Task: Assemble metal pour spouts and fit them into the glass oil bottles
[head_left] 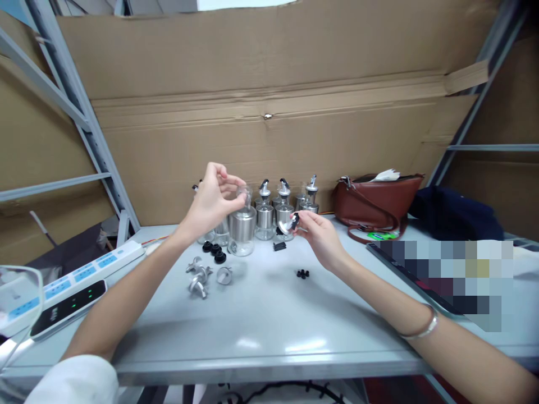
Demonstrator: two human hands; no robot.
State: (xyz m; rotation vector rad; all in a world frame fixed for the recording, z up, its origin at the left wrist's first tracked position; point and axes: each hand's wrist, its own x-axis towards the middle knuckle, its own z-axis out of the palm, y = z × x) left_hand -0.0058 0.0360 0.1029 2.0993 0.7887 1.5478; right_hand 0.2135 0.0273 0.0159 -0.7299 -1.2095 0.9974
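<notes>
My left hand (223, 193) grips the clear neck of a glass bottle (242, 227) with a brushed metal sleeve, which stands upright on the table. In my right hand (318, 233), a silver pour spout (286, 226) with a black part is pinched between thumb and fingers, to the right of that bottle. Behind the hands stand several similar bottles (265, 219), some topped with spouts. Loose silver spout parts (201, 275) and black stoppers (219, 256) lie below my left hand. Small black caps (302, 274) sit in a cluster below my right hand.
A brown leather bag (370, 202) and dark cloth (455, 213) are at the back right. A power strip (71, 278) and a black device (69, 310) lie at the left. A tablet-like object (412, 278), partly blurred out, is at the right. Cardboard (269, 146) walls the back.
</notes>
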